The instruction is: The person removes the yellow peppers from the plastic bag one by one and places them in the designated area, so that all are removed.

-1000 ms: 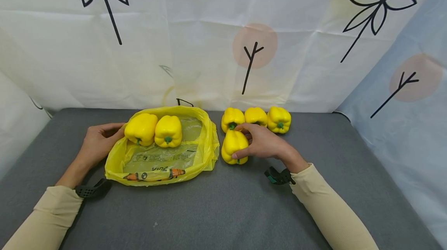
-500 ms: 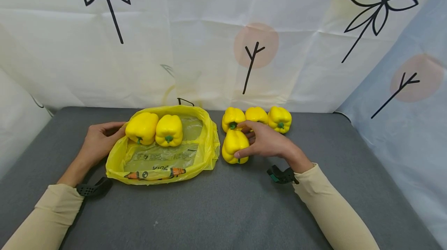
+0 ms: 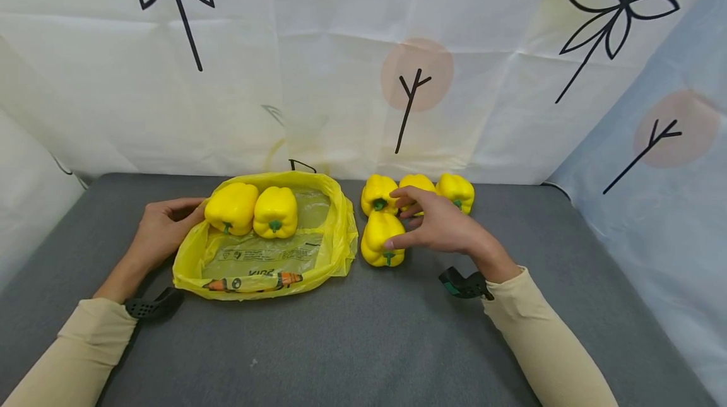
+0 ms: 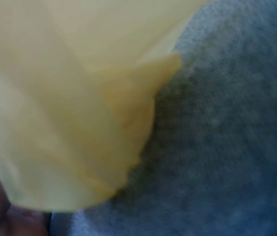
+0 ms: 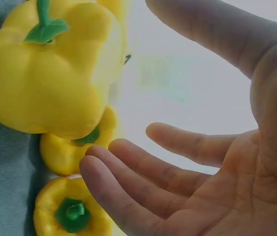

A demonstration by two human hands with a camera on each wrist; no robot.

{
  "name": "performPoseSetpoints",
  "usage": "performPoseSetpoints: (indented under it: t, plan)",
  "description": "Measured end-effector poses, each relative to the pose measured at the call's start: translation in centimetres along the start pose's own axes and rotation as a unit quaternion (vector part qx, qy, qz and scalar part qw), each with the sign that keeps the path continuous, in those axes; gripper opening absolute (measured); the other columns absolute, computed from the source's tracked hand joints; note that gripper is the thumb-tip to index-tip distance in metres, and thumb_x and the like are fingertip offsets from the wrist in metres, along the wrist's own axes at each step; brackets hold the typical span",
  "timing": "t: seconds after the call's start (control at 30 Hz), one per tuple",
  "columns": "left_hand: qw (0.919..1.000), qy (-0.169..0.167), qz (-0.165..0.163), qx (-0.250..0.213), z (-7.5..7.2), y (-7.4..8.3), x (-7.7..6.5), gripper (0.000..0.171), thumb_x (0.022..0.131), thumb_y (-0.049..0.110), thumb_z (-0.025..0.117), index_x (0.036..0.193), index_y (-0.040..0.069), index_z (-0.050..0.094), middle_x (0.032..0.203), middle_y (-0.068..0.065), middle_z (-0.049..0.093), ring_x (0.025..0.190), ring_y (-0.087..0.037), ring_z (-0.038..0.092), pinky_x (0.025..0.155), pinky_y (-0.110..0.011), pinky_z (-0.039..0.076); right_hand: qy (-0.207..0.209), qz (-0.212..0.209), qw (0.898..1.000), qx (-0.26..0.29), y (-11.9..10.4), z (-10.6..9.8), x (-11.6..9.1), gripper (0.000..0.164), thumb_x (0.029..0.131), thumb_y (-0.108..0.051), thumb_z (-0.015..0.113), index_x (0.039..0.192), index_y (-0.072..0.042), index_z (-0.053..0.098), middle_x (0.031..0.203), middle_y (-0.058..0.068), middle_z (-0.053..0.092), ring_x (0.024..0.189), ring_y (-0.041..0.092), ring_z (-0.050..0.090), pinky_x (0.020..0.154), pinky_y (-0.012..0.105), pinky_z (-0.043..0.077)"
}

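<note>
A yellow plastic bag (image 3: 332,255) lies with its mouth spread wide, two yellow bell peppers (image 3: 275,212) inside at its back left. My left hand (image 3: 161,227) pinches the bag's left rim between thumb and fingers. In the left wrist view the bag (image 4: 65,123) covers most of that hand. My right hand (image 3: 440,221) hovers just right of the front bell pepper (image 3: 380,240). Its thumb and fingers are spread, and the right wrist view shows a gap between them and the pepper (image 5: 50,73).
Behind the front pepper, three more yellow bell peppers (image 3: 455,191) stand in a row near the back edge of the grey table (image 3: 318,350). The right hand partly covers the middle one. A patterned white cloth (image 3: 329,98) hangs right behind the table.
My right hand has drawn slightly right from the front pepper, its fingers spreading away. The pepper stays in its place in front of the row. My left hand keeps its place at the bag.
</note>
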State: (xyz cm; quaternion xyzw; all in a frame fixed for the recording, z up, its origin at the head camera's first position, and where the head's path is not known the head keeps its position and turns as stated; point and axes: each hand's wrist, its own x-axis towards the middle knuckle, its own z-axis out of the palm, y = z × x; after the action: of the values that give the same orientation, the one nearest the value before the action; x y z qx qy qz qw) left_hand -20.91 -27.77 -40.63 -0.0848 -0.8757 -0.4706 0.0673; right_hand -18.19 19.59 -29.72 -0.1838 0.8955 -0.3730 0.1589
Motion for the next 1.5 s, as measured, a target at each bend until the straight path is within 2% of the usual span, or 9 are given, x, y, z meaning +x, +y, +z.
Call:
performPoseSetpoints:
  t: [0.27, 0.47, 0.67, 0.9, 1.0, 1.17, 1.37, 1.5]
  plan:
    - [1.0000, -0.001, -0.006, 0.002, 0.0, -0.1, 0.2, 0.049, 0.103, 0.035, 0.063, 0.134, -0.003, 0.064, 0.107, 0.026, 0.063, 0.090, 0.009, 0.061, 0.071, -0.013, 0.054, 0.024, -0.014, 1.000, -0.001, -0.9, -0.4, -0.4, 0.086, 0.082, -0.025, 0.088, 0.152, -0.004, 0.041, 0.146, 0.017, 0.049, 0.130, 0.037, 0.051, 0.105, 0.050, 0.046]
    - [1.0000, -0.001, -0.004, 0.000, 0.0, -0.4, 0.1, 0.047, 0.103, 0.031, 0.064, 0.134, -0.003, 0.064, 0.106, 0.029, 0.061, 0.090, 0.009, 0.061, 0.071, -0.013, 0.054, 0.025, -0.019, 0.999, 0.008, -1.7, -0.5, -0.4, 0.087, 0.082, -0.027, 0.088, 0.152, -0.007, 0.042, 0.147, 0.015, 0.049, 0.132, 0.036, 0.050, 0.107, 0.046, 0.046]
    - [1.0000, 0.001, -0.001, 0.003, 0.0, -0.3, 0.0, 0.045, 0.103, 0.029, 0.064, 0.134, -0.003, 0.064, 0.105, 0.032, 0.059, 0.090, 0.009, 0.061, 0.071, -0.012, 0.053, 0.028, -0.037, 0.999, 0.012, -2.9, -0.5, 0.0, 0.085, 0.082, -0.029, 0.088, 0.152, -0.010, 0.043, 0.150, 0.013, 0.047, 0.133, 0.034, 0.049, 0.109, 0.049, 0.043]
    - [1.0000, -0.001, -0.004, 0.000, 0.0, -0.3, 0.1, 0.045, 0.103, 0.029, 0.064, 0.134, -0.003, 0.064, 0.105, 0.032, 0.060, 0.090, 0.008, 0.061, 0.071, -0.013, 0.053, 0.036, -0.060, 0.997, 0.023, -4.2, -0.4, 0.6, 0.083, 0.082, -0.032, 0.087, 0.151, -0.014, 0.045, 0.147, 0.005, 0.049, 0.133, 0.029, 0.049, 0.108, 0.052, 0.043]
    - [1.0000, -0.001, 0.000, -0.003, 0.0, -0.4, 0.1, 0.044, 0.103, 0.028, 0.064, 0.134, -0.003, 0.064, 0.105, 0.032, 0.060, 0.090, 0.008, 0.062, 0.071, -0.013, 0.054, 0.040, -0.067, 0.997, 0.021, -4.9, -0.3, 0.8, 0.082, 0.082, -0.032, 0.088, 0.151, -0.016, 0.046, 0.147, 0.004, 0.050, 0.133, 0.026, 0.049, 0.108, 0.050, 0.043]
    - [1.0000, 0.002, 0.007, 0.001, 0.1, -0.4, 0.1, 0.043, 0.103, 0.027, 0.064, 0.133, -0.004, 0.065, 0.103, 0.032, 0.060, 0.090, 0.008, 0.061, 0.071, -0.012, 0.053, 0.041, -0.091, 0.995, 0.029, -6.1, -0.2, 1.2, 0.081, 0.082, -0.030, 0.087, 0.150, -0.015, 0.046, 0.146, 0.004, 0.050, 0.132, 0.026, 0.050, 0.109, 0.046, 0.043]
    - [1.0000, 0.003, 0.007, 0.005, 0.1, -0.4, 0.1, 0.044, 0.103, 0.028, 0.064, 0.133, -0.003, 0.065, 0.104, 0.033, 0.059, 0.091, 0.009, 0.060, 0.072, -0.011, 0.052, 0.042, -0.105, 0.992, 0.049, -6.9, 0.1, 1.8, 0.080, 0.083, -0.026, 0.086, 0.151, -0.014, 0.046, 0.146, 0.005, 0.050, 0.131, 0.023, 0.050, 0.108, 0.048, 0.044]
    - [1.0000, 0.003, 0.007, 0.006, 0.1, -0.4, 0.0, 0.043, 0.103, 0.028, 0.064, 0.133, -0.003, 0.065, 0.104, 0.034, 0.058, 0.090, 0.009, 0.060, 0.072, -0.011, 0.052, 0.045, -0.113, 0.991, 0.060, -7.5, 0.4, 2.2, 0.079, 0.083, -0.026, 0.086, 0.150, -0.013, 0.046, 0.145, 0.004, 0.050, 0.131, 0.024, 0.050, 0.108, 0.044, 0.044]
